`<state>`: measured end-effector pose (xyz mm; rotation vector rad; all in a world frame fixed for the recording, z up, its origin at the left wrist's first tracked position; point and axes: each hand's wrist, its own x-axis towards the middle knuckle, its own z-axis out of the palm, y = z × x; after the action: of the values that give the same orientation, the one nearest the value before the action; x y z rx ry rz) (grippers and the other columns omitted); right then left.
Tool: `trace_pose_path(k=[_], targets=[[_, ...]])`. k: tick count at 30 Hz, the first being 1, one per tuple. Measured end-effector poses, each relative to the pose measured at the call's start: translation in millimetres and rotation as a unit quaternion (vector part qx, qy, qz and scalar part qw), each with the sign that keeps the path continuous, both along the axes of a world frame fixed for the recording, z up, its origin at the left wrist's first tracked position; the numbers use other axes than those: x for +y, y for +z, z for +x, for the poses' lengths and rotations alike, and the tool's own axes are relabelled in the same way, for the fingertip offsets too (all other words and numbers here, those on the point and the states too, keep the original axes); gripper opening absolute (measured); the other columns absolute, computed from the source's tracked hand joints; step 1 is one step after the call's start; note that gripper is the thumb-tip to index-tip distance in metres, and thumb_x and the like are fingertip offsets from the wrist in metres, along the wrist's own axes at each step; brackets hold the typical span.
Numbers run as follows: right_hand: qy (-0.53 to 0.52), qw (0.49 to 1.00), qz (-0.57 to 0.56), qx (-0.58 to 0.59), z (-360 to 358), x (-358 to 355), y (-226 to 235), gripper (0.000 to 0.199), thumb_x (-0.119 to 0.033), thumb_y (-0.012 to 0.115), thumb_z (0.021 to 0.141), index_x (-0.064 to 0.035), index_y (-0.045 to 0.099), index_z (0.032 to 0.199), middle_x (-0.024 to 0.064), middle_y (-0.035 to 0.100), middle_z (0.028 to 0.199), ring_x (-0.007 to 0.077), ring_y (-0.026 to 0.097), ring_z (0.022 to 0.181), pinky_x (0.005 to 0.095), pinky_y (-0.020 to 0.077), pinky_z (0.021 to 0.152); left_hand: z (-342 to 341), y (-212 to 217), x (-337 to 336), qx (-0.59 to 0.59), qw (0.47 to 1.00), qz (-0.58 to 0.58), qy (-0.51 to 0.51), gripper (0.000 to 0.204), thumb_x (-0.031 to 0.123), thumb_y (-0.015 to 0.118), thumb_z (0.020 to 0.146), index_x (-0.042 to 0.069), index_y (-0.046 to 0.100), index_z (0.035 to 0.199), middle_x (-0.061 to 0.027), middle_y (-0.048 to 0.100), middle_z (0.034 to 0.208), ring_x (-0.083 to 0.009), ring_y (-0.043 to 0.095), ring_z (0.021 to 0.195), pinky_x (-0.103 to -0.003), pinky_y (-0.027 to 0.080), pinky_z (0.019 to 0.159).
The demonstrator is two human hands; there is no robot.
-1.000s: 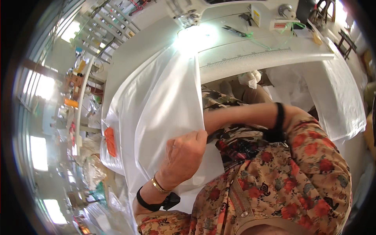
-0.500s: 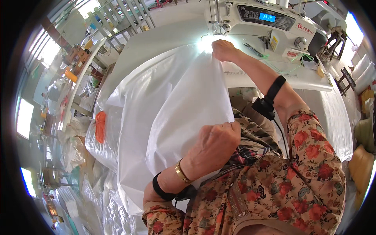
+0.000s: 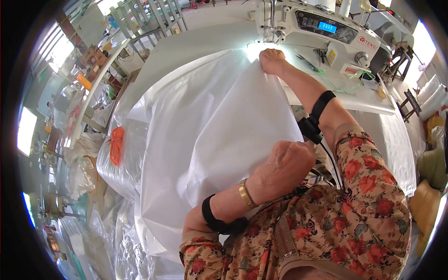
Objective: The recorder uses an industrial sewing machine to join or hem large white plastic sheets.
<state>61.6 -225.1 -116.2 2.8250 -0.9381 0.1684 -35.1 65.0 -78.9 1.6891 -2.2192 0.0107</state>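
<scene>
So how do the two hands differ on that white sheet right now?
The right hand is stretched far forward, pinning the white sheet beside the sewing machine; the left hand is pulled in close to the body. The left hand is a closed fist bunching the sheet's edge. Both wrists wear black bands, and both hands hold the same sheet.

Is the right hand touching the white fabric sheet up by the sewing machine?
Touching. The head view shows the right hand closed on the top edge of the white fabric sheet, with no gap between them.
</scene>
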Motion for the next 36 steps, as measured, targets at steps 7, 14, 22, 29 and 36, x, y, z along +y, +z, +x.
trace_pose_path(k=[7,14,22,29,36], targets=[[0.027,0.998,-0.063,-0.004,-7.6,6.5,-8.4,0.013,-0.004,0.063,0.073,-0.0013,0.071,0.083,0.0168,0.070,0.088,0.0307,0.070,0.086,0.0398,0.0564,0.068,2.9,-26.0,-0.7,0.007,1.000,-0.003,-0.022,0.012,0.000,0.060,0.072,-0.002,0.054,0.082,-0.0142,0.064,0.067,-0.0276,0.068,0.067,-0.035,0.051,0.056],[-0.027,0.999,0.013,-0.027,-54.1,57.1,-13.0,0.013,-0.005,0.062,0.075,-0.0064,0.071,0.084,0.0132,0.071,0.090,0.0276,0.070,0.087,0.0364,0.0554,0.069,10.0,-50.4,-1.5,0.028,0.999,0.019,-0.014,0.007,0.001,0.058,0.074,-0.001,0.055,0.080,-0.0148,0.064,0.068,-0.0298,0.068,0.068,-0.038,0.052,0.057],[-0.003,0.998,0.045,0.049,-52.1,65.9,1.3,0.011,-0.002,0.065,0.071,-0.0004,0.067,0.082,0.0141,0.069,0.086,0.0273,0.069,0.083,0.0369,0.0550,0.069,20.7,-65.1,-9.3,0.030,0.998,0.059,-0.004,0.008,0.000,0.056,0.075,-0.001,0.054,0.082,-0.0162,0.065,0.073,-0.0315,0.068,0.073,-0.039,0.053,0.062],[0.003,0.998,0.024,0.055,-27.3,43.8,0.3,0.005,-0.006,0.065,0.072,-0.0069,0.069,0.074,0.0094,0.069,0.080,0.0243,0.069,0.081,0.0339,0.0524,0.062,38.2,-64.9,-21.7,-0.001,0.998,0.038,0.055,0.012,-0.002,0.056,0.073,0.000,0.052,0.084,-0.0152,0.063,0.074,-0.0330,0.066,0.071,-0.041,0.052,0.061],[-0.022,0.999,-0.016,-0.037,-4.2,11.9,-12.5,0.013,-0.008,0.058,0.079,-0.0056,0.069,0.086,0.0116,0.070,0.083,0.0259,0.069,0.082,0.0350,0.0524,0.064,53.5,-53.9,-51.1,0.046,0.995,-0.005,0.083,0.009,-0.001,0.054,0.076,0.002,0.051,0.084,-0.0161,0.062,0.071,-0.0356,0.064,0.066,-0.044,0.049,0.058]])
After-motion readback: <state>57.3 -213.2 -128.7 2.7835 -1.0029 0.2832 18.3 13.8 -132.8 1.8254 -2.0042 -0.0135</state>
